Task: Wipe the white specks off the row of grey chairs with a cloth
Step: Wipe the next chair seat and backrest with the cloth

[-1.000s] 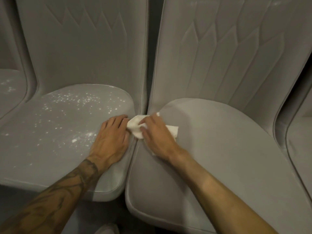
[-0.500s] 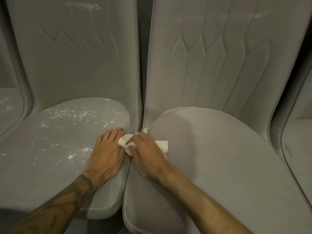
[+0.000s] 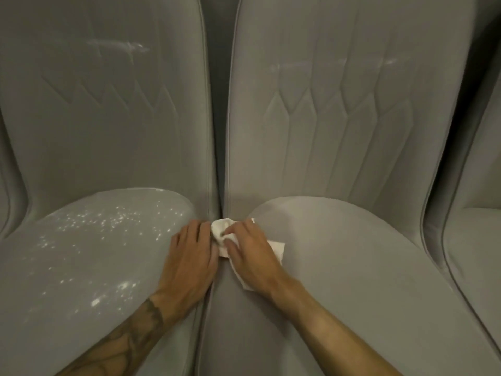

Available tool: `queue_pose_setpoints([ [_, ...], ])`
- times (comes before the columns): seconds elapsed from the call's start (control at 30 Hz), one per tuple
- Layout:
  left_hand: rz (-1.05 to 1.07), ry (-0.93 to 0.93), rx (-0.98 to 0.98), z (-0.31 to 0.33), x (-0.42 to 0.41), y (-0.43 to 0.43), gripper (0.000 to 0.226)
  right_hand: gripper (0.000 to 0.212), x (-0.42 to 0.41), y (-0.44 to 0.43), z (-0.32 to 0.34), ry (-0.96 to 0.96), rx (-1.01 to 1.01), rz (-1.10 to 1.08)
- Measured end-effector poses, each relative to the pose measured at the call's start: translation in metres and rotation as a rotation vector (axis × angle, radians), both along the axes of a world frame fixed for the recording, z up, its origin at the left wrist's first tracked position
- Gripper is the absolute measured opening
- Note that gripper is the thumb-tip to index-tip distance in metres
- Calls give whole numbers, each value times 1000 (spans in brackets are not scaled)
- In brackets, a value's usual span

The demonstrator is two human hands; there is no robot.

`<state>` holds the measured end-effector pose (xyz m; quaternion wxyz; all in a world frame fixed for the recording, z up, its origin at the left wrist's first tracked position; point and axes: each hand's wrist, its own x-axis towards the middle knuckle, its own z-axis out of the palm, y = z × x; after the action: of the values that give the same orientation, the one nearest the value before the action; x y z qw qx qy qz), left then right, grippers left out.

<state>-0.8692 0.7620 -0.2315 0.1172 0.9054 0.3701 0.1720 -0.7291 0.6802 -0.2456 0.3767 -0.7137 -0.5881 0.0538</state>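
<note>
Two grey chairs fill the view side by side. The left chair's seat is scattered with white specks. The right chair's seat shows none. My right hand grips a bunched white cloth at the left edge of the right seat, by the gap between the chairs; part of the cloth sticks out under my palm. My left hand lies flat with straight fingers on the right edge of the speckled seat, touching the cloth.
Pale streaks mark the left backrest and the right backrest. Another grey chair stands at the far right, and a further chair's edge shows at far left. A dark gap separates the two middle backrests.
Both hands have stayed together at the gap between the seats, the right one working the cloth there. My head has tilted up, so the backrests show more.
</note>
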Motion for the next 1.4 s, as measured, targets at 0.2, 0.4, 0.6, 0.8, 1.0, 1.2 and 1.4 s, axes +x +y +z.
queue_pose_setpoints([
  [0.2, 29, -226, 144, 23, 60, 22, 46, 12, 47, 26, 23, 47, 250, -192],
  [0.4, 20, -420, 400, 69, 121, 59, 69, 11, 126, 41, 84, -276, 425, -341],
  [0.6, 2, -518, 596, 126, 172, 99, 70, 20, 209, 48, 150, -572, 550, -497],
  [0.8, 66, -572, 713, 162, 203, 125, 68, 25, 259, 34, 151, -768, 525, -562],
  [1.0, 77, -586, 764, 156, 207, 134, 67, 26, 316, 1, 223, -888, 542, -654],
  [1.2, 63, -613, 767, 154, 207, 133, 66, 28, 314, -2, 236, -912, 472, -719],
  [1.4, 51, -622, 756, 154, 208, 134, 68, 25, 337, -12, 261, -1056, 384, -588],
])
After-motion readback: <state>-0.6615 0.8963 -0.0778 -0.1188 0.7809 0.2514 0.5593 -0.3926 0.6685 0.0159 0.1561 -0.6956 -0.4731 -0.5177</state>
